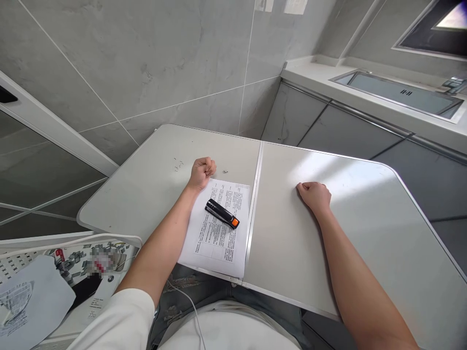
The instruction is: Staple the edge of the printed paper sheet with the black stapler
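Both of my hands rest on the pale folding table (pixel 284 253) as fists. My left hand (pixel 203 172) is closed by the top left corner of the printed paper sheets (pixel 215 250), and I see nothing in its fingers. Across the sheets lies a black stapler (pixel 221 213) with an orange end, untouched by either hand. My right hand (pixel 315 195) is closed on the right half of the table, with nothing visible in it. Just right of the left fist sits a small grey bit (pixel 225 171). Tiny dark bits (pixel 178 165) are scattered to its left.
A white basket (pixel 136 239) at the lower left holds a paper sheet (pixel 32 306) and several small grey pieces. A seam divides the table in two. A tiled wall (pixel 164 58) stands behind it, and a counter with a sink (pixel 397 91) is at the right.
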Demonstrator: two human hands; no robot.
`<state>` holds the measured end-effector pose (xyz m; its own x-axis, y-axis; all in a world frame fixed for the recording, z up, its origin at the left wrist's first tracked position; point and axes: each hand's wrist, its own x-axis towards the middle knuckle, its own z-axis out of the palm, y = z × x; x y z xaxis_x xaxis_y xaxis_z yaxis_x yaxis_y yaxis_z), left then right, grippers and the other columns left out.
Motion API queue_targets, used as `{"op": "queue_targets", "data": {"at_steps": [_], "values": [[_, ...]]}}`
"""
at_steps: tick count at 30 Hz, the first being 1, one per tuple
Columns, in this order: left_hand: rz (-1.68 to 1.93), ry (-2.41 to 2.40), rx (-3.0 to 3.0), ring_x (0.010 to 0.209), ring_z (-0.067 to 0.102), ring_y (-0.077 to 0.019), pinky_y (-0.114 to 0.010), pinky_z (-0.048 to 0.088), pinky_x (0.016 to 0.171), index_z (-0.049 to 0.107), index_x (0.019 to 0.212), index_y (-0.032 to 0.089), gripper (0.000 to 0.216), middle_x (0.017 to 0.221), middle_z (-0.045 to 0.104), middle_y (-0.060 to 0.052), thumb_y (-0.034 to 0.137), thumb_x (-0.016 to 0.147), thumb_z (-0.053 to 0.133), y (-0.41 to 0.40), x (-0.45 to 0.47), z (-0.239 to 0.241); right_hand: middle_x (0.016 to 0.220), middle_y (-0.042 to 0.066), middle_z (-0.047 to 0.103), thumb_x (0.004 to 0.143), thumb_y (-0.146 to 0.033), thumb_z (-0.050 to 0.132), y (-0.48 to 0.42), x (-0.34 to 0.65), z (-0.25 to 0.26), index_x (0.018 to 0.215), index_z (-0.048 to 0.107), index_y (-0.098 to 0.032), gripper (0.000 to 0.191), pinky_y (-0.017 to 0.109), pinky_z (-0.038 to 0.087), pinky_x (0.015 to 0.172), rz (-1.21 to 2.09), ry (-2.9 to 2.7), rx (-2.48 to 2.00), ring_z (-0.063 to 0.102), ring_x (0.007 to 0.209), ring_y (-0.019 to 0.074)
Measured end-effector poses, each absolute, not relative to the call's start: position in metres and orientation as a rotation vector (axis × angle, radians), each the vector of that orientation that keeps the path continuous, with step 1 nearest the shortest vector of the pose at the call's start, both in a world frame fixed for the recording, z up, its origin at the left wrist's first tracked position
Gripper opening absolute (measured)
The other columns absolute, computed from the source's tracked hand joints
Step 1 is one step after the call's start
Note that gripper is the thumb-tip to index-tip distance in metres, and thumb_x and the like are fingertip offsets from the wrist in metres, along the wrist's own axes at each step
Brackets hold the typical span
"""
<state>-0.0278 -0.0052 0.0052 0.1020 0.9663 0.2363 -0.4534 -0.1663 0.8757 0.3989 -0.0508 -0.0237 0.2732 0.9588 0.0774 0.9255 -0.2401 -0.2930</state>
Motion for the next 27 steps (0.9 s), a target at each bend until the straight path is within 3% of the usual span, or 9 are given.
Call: {"op": "queue_targets", "data": {"at_steps": [8, 21, 27], "values": [[1.399, 0.685, 1.251, 0.049, 0.031, -0.0068, -0.024, 0.019, 0.052, 0.039, 0.053, 0.017, 0.017, 0.050, 0.032, 0.004, 0.004, 0.059, 0.048, -0.0082, -0.0231, 0.0037, 0.054, 0.001, 0.034, 0.084, -0.041, 0.052, -0.0525, 0.3990, -0.0236, 0.049, 0.041, -0.026, 0.040, 0.030, 0.022, 0.062, 0.178, -1.721, -2.262, 0.035, 0.063, 0.0185], [1.441, 0.733, 1.377, 0.052, 0.038, -0.0063, -0.023, 0.024, 0.055, 0.040, 0.052, 0.018, 0.013, 0.049, 0.043, 0.004, 0.008, 0.060, 0.042, -0.0073, -0.0181, -0.0016, 0.054, 0.001, 0.038, 0.086, -0.043, 0.051, -0.0541, 0.3967, -0.0197, 0.052, 0.046, -0.024, 0.039, 0.032, 0.023, 0.064, 0.184, -1.727, -2.307, 0.037, 0.064, 0.0186], [1.418, 0.742, 1.286, 0.049, 0.038, -0.0051, -0.023, 0.024, 0.054, 0.043, 0.045, 0.017, 0.018, 0.046, 0.044, 0.003, 0.007, 0.060, 0.045, -0.0067, -0.0188, -0.0020, 0.055, 0.002, 0.040, 0.086, -0.043, 0.051, -0.0545, 0.3964, -0.0200, 0.052, 0.041, -0.024, 0.041, 0.032, 0.024, 0.063, 0.172, -1.730, -2.293, 0.036, 0.064, 0.0186]]}}
